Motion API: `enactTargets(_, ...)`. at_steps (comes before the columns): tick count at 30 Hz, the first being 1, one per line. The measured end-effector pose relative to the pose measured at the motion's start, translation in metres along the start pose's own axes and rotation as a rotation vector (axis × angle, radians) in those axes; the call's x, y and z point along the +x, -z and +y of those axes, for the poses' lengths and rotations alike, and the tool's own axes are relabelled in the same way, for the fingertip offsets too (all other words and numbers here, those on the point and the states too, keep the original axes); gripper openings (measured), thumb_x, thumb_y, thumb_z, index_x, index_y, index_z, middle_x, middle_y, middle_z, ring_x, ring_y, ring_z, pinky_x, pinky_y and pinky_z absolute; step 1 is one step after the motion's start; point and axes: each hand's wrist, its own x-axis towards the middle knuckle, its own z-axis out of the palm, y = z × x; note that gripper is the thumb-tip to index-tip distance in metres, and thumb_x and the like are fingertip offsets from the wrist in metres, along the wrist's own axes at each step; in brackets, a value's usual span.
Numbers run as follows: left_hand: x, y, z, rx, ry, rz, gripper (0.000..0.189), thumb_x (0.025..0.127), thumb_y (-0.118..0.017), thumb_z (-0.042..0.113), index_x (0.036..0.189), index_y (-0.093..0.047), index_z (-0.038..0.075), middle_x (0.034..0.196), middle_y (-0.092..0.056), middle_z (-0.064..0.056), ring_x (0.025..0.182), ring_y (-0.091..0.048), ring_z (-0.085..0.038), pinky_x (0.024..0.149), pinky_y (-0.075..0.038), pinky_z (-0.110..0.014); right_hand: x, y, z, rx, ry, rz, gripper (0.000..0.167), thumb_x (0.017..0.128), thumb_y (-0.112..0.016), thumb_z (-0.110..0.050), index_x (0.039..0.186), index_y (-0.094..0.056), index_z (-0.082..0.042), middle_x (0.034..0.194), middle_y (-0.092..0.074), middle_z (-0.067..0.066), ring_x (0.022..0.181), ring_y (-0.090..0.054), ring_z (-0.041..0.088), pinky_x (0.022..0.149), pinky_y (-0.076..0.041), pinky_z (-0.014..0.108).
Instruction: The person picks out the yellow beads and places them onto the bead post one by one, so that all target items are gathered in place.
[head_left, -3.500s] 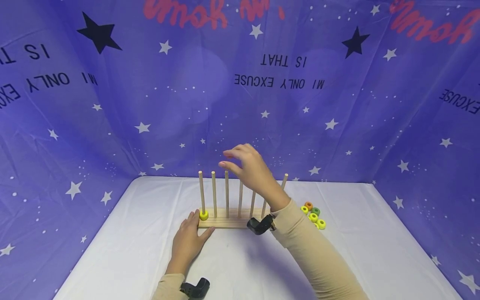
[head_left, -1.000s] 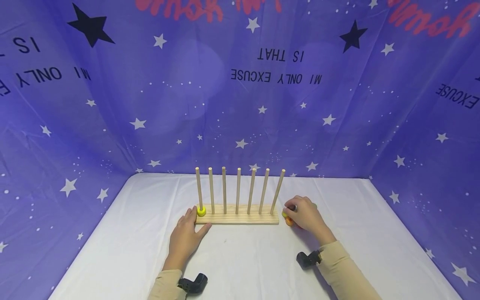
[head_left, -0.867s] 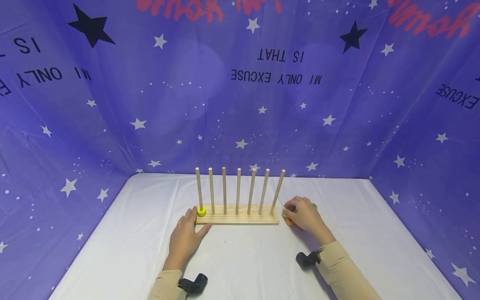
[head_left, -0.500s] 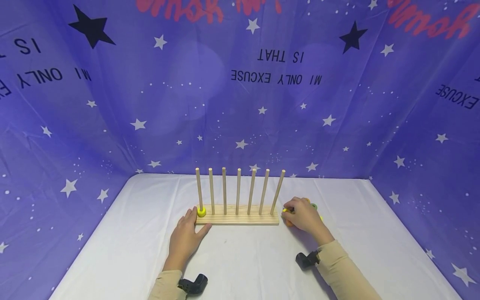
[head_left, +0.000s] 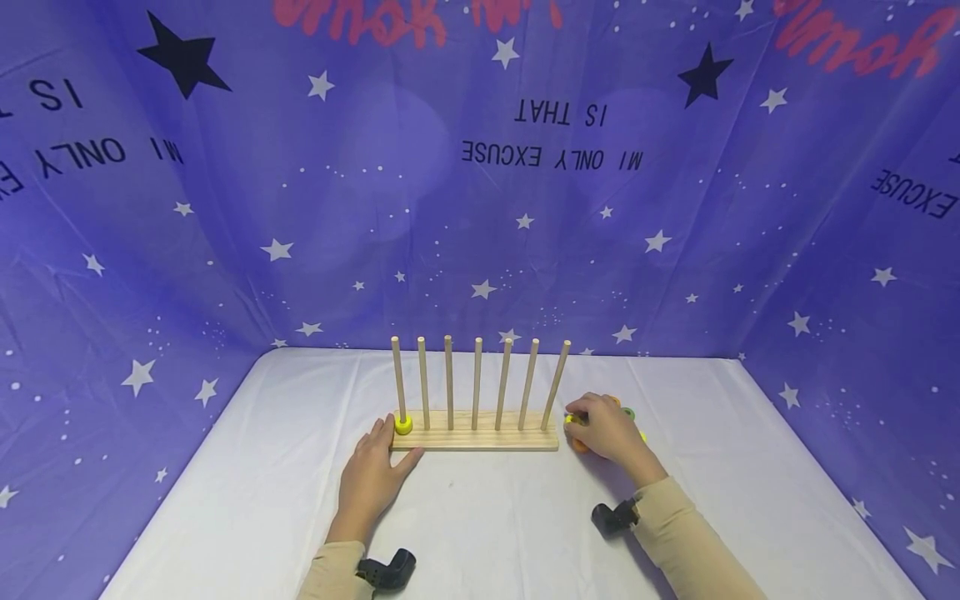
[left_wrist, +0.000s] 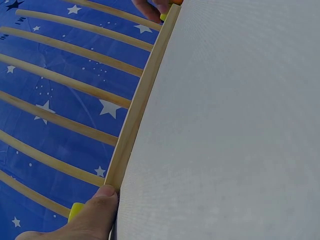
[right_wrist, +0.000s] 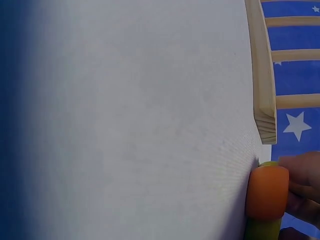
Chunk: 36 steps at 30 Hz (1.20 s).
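Note:
A wooden stand [head_left: 480,442] with a row of upright pegs stands mid-table. One yellow bead [head_left: 403,425] sits at the foot of its leftmost peg. My left hand [head_left: 371,479] holds the stand's left end, thumb along the front edge, fingers by the end. Right of the stand, my right hand [head_left: 609,429] is low over a cluster of beads, thumb and forefinger pinching a yellow bead [head_left: 570,421]. An orange bead [right_wrist: 267,192] lies close below those fingers in the right wrist view. The hand partly hides the cluster, including a green bead [head_left: 628,413].
White cloth [head_left: 480,533] covers the table. A purple star-printed curtain [head_left: 480,208] rises behind it and along both sides. Thin pegs [head_left: 477,383] stick up between the hands. Each wrist wears a black camera [head_left: 613,520].
From above the pegs, my right hand has come down right to the beads. Over the last second it barely shifts, and green and yellow beads show more behind it. The left hand stays put.

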Motion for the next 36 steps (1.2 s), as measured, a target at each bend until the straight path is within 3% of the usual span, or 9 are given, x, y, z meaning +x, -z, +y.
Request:
enactTargets(8, -0.0001, 0.0014, 0.0012, -0.005, -0.002, 0.0, 0.087, 0.089, -0.067, 0.053, 0.152, -0.036, 0.002, 0.154, -0.039, -0.027, 0.138, -0.041, -0.05, 0.11, -0.038, -0.064, 0.0001, 0.0023, -0.0024, -0.016, -0.032, -0.039, 0.036, 0.084, -0.077, -0.033, 0.112, -0.076, -0.012, 0.111, -0.073, 0.0, 0.111, -0.063, 0.029, 0.096, -0.052, 0.05)
enactTargets(17, -0.0005, 0.0019, 0.0013, -0.007, 0.001, -0.002, 0.087, 0.089, -0.067, 0.053, 0.152, -0.036, 0.002, 0.154, -0.039, -0.026, 0.139, -0.04, -0.05, 0.111, -0.037, -0.064, -0.0011, 0.0023, -0.0076, -0.055, 0.012, -0.051, 0.036, 0.084, -0.076, -0.029, 0.113, -0.075, -0.009, 0.11, -0.074, 0.004, 0.109, -0.066, 0.031, 0.095, -0.054, 0.05)
enactTargets(36, -0.0006, 0.0015, 0.0013, -0.012, 0.003, -0.001, 0.087, 0.089, -0.067, 0.053, 0.152, -0.036, 0.002, 0.154, -0.039, -0.026, 0.139, -0.04, -0.05, 0.111, -0.036, -0.064, -0.0004, -0.0017, -0.0017, 0.014, -0.02, -0.062, 0.037, 0.089, -0.074, -0.035, 0.115, -0.074, -0.009, 0.112, -0.071, 0.008, 0.11, -0.065, 0.029, 0.094, -0.054, 0.049)
